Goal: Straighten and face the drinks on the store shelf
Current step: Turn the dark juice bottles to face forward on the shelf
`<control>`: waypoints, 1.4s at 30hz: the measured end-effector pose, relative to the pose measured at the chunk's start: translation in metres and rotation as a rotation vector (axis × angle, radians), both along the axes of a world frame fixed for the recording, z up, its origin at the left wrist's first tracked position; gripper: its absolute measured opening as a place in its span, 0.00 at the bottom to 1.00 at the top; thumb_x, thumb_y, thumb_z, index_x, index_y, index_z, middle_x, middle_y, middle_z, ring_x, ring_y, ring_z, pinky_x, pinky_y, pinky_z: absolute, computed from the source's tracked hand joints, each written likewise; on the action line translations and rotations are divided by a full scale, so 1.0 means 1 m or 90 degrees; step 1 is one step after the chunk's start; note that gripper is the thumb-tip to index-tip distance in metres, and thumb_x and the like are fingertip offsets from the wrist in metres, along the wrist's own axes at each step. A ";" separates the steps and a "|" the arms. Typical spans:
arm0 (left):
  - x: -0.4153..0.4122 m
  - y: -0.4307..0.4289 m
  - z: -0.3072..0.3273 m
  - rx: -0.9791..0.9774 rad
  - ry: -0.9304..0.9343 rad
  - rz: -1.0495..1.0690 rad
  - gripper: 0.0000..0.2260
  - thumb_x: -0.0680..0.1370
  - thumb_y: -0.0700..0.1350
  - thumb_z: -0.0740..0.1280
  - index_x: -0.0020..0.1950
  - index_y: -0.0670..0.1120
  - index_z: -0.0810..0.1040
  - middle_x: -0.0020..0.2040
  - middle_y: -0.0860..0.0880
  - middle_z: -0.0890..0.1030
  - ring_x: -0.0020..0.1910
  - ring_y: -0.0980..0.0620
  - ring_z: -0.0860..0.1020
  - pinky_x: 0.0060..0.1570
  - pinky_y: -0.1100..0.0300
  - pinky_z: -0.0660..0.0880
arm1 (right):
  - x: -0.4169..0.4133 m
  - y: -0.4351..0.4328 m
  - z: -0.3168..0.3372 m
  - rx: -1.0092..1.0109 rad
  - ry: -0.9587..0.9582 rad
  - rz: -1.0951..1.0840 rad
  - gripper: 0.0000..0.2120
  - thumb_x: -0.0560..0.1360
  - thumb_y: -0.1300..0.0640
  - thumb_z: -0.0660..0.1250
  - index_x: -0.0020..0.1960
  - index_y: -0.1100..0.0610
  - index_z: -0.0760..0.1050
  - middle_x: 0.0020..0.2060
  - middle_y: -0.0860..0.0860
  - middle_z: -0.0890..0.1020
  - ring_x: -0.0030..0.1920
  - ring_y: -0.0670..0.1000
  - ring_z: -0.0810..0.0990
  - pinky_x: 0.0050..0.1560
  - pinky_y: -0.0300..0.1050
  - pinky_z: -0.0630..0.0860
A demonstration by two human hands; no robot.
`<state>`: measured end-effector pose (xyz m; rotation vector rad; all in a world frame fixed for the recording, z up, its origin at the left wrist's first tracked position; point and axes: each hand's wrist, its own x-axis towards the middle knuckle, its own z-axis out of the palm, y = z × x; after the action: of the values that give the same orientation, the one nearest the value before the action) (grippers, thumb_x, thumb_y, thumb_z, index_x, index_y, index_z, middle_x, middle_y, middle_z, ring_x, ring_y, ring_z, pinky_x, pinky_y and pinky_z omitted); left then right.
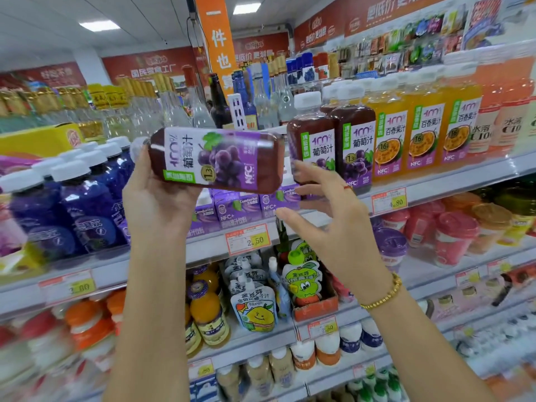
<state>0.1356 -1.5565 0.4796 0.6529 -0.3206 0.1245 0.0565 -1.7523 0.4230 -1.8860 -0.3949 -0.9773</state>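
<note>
Two hands are raised before a store shelf (452, 181) of drinks. The left hand (156, 195) grips a grape juice bottle (216, 158), held sideways in the air with its cap to the left and its label facing out. The right hand (327, 219) is released, fingers spread, with its fingertips at the lower front of an upright grape bottle (311, 134) on the shelf, beside orange passion-fruit bottles (423, 134).

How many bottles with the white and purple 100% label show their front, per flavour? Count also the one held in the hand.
Grape: 3, the held grape bottle lying sideways in the left hand, plus two standing grape bottles.
Passion fruit: 3 passion fruit bottles.
Total: 6.
</note>
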 end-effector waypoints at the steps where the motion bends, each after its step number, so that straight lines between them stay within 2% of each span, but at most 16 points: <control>1: -0.006 -0.001 -0.005 0.001 0.011 -0.010 0.21 0.73 0.49 0.64 0.62 0.38 0.75 0.59 0.39 0.80 0.60 0.41 0.78 0.59 0.44 0.75 | -0.006 0.002 0.003 -0.003 -0.010 0.024 0.31 0.71 0.48 0.72 0.70 0.49 0.65 0.60 0.45 0.73 0.59 0.46 0.76 0.57 0.48 0.76; 5: -0.024 -0.012 -0.023 0.010 0.069 -0.062 0.16 0.75 0.50 0.64 0.50 0.40 0.83 0.53 0.41 0.83 0.51 0.45 0.82 0.47 0.51 0.80 | -0.020 0.001 0.008 -0.055 -0.063 0.089 0.37 0.69 0.53 0.74 0.72 0.50 0.60 0.64 0.47 0.67 0.62 0.49 0.73 0.60 0.49 0.75; 7: -0.029 -0.016 -0.032 0.038 0.084 -0.109 0.17 0.74 0.52 0.65 0.53 0.41 0.83 0.55 0.43 0.82 0.53 0.47 0.81 0.50 0.55 0.79 | -0.024 -0.001 0.008 -0.081 -0.088 0.100 0.36 0.69 0.57 0.75 0.72 0.54 0.61 0.65 0.50 0.67 0.60 0.50 0.74 0.60 0.49 0.75; 10: -0.035 -0.022 -0.041 -0.011 0.124 -0.176 0.24 0.73 0.51 0.66 0.63 0.37 0.76 0.62 0.38 0.78 0.60 0.40 0.77 0.62 0.44 0.72 | -0.031 -0.004 0.008 -0.135 -0.103 0.088 0.34 0.68 0.61 0.76 0.70 0.57 0.64 0.66 0.53 0.67 0.63 0.48 0.72 0.61 0.45 0.74; 13: -0.038 -0.025 -0.048 -0.015 0.146 -0.182 0.20 0.74 0.51 0.64 0.54 0.35 0.81 0.59 0.37 0.79 0.57 0.40 0.79 0.56 0.39 0.74 | -0.040 -0.005 0.009 -0.187 -0.121 0.084 0.33 0.70 0.60 0.75 0.70 0.55 0.64 0.69 0.54 0.65 0.66 0.48 0.70 0.62 0.41 0.72; 16: -0.038 -0.024 -0.053 0.029 0.148 -0.170 0.19 0.71 0.52 0.67 0.48 0.38 0.84 0.55 0.40 0.82 0.53 0.44 0.81 0.56 0.51 0.76 | -0.045 -0.008 0.006 -0.231 -0.152 0.073 0.31 0.70 0.60 0.75 0.68 0.52 0.65 0.68 0.55 0.66 0.65 0.47 0.71 0.63 0.40 0.71; 18: -0.040 -0.024 -0.054 0.082 0.137 -0.142 0.18 0.74 0.54 0.64 0.44 0.42 0.85 0.49 0.43 0.84 0.47 0.48 0.82 0.48 0.58 0.75 | -0.046 -0.012 0.001 -0.229 -0.160 0.060 0.31 0.69 0.59 0.76 0.67 0.52 0.65 0.65 0.53 0.70 0.65 0.48 0.71 0.61 0.41 0.73; 22: -0.042 -0.028 -0.058 0.104 0.121 -0.085 0.20 0.81 0.55 0.55 0.50 0.44 0.82 0.47 0.46 0.85 0.43 0.50 0.84 0.36 0.58 0.80 | -0.040 -0.020 -0.016 -0.123 -0.095 0.051 0.33 0.66 0.53 0.77 0.66 0.50 0.65 0.59 0.51 0.74 0.59 0.51 0.75 0.54 0.49 0.77; 25: -0.038 -0.028 -0.065 0.105 0.107 -0.059 0.20 0.79 0.55 0.57 0.56 0.45 0.82 0.55 0.44 0.83 0.54 0.47 0.81 0.41 0.56 0.81 | -0.037 -0.019 -0.030 0.013 0.017 0.102 0.32 0.65 0.51 0.77 0.65 0.47 0.67 0.55 0.50 0.77 0.56 0.54 0.78 0.53 0.51 0.78; 27: -0.039 -0.029 -0.068 0.102 0.076 -0.058 0.25 0.73 0.57 0.66 0.64 0.43 0.77 0.60 0.42 0.80 0.61 0.44 0.78 0.48 0.51 0.80 | -0.037 -0.015 -0.036 0.146 0.095 0.191 0.29 0.64 0.53 0.77 0.62 0.49 0.69 0.51 0.47 0.79 0.53 0.53 0.81 0.52 0.47 0.79; 30: -0.037 -0.027 -0.074 0.096 -0.008 -0.089 0.23 0.64 0.54 0.76 0.55 0.45 0.82 0.53 0.45 0.83 0.56 0.47 0.80 0.51 0.50 0.78 | -0.037 -0.014 -0.042 0.290 0.182 0.266 0.24 0.65 0.50 0.72 0.58 0.54 0.71 0.46 0.46 0.81 0.50 0.48 0.81 0.47 0.39 0.77; 33: -0.038 -0.025 -0.074 0.107 -0.061 -0.108 0.20 0.70 0.51 0.73 0.58 0.42 0.78 0.55 0.44 0.81 0.58 0.45 0.78 0.54 0.49 0.76 | -0.033 -0.015 -0.049 0.352 0.254 0.295 0.23 0.66 0.44 0.72 0.56 0.53 0.75 0.51 0.52 0.81 0.55 0.56 0.80 0.52 0.52 0.79; 35: -0.038 -0.025 -0.072 0.121 -0.044 -0.081 0.14 0.74 0.49 0.67 0.55 0.42 0.80 0.53 0.44 0.82 0.56 0.46 0.80 0.50 0.49 0.78 | -0.034 -0.017 -0.049 0.345 0.276 0.302 0.25 0.65 0.39 0.73 0.56 0.50 0.76 0.54 0.54 0.81 0.58 0.56 0.79 0.58 0.56 0.76; 38: -0.034 -0.028 -0.070 0.098 0.032 -0.068 0.17 0.78 0.46 0.60 0.37 0.46 0.85 0.40 0.49 0.85 0.42 0.52 0.83 0.37 0.54 0.80 | -0.040 -0.021 -0.044 0.258 0.242 0.297 0.29 0.64 0.51 0.76 0.63 0.51 0.70 0.56 0.49 0.79 0.56 0.51 0.80 0.55 0.45 0.78; 40: -0.030 -0.029 -0.071 0.081 0.075 -0.072 0.13 0.74 0.48 0.63 0.38 0.46 0.85 0.39 0.50 0.84 0.42 0.51 0.83 0.37 0.51 0.81 | -0.044 -0.023 -0.040 0.152 0.185 0.234 0.35 0.65 0.59 0.78 0.66 0.44 0.67 0.60 0.48 0.75 0.57 0.52 0.79 0.55 0.45 0.78; 42: -0.027 -0.029 -0.072 0.098 0.120 -0.077 0.11 0.71 0.50 0.65 0.46 0.45 0.82 0.40 0.50 0.83 0.45 0.50 0.83 0.44 0.47 0.81 | -0.043 -0.024 -0.040 0.022 0.097 0.142 0.34 0.68 0.57 0.76 0.68 0.41 0.65 0.62 0.46 0.71 0.60 0.54 0.75 0.56 0.48 0.78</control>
<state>0.1090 -1.5851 0.4079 0.7901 -0.1877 -0.0787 0.0134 -1.7765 0.3827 -1.8269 -0.4825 -0.6833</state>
